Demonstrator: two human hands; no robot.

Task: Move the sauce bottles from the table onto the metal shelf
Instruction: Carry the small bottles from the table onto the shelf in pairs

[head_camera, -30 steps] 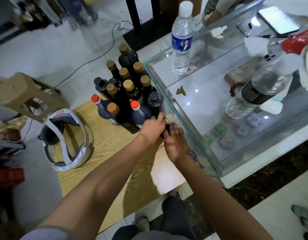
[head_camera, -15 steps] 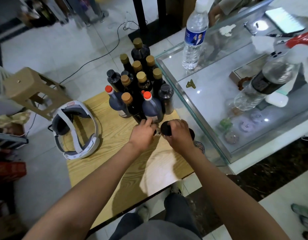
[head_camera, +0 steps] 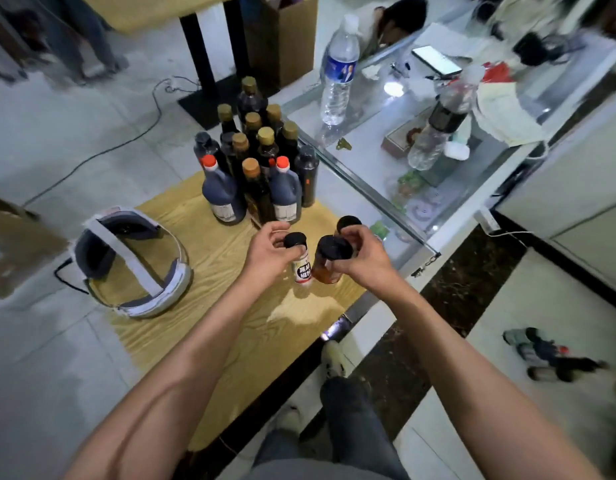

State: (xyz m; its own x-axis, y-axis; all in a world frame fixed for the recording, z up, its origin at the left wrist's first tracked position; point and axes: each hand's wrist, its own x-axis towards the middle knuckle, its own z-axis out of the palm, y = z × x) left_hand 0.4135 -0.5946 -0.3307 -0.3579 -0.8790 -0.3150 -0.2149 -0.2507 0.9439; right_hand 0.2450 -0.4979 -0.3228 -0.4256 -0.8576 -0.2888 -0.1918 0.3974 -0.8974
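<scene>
- Black-capped white bottle (head_camera: 302,268) is pinched near its cap by the curled fingers of the left hand (head_camera: 267,252), lifted above the wooden table (head_camera: 202,306)
- Right hand (head_camera: 363,254) curls round the neck of an orange sauce bottle (head_camera: 325,270) with a black cap, just beside the white one, their lower parts almost touching
- Another black cap (head_camera: 349,222) shows just behind the right hand's fingers; whether that hand also grips it, I cannot tell
- Further back on the table stands a tight cluster of dark sauce bottles (head_camera: 254,157), some gold-capped, two at the front red-capped
- White headset (head_camera: 130,261) lies at the table's left side, well apart from the bottles
- Glass counter (head_camera: 420,181) adjoins the table on the right, with a clear water bottle (head_camera: 338,74) standing on it, a second plastic bottle (head_camera: 438,129) and a phone (head_camera: 437,60)
</scene>
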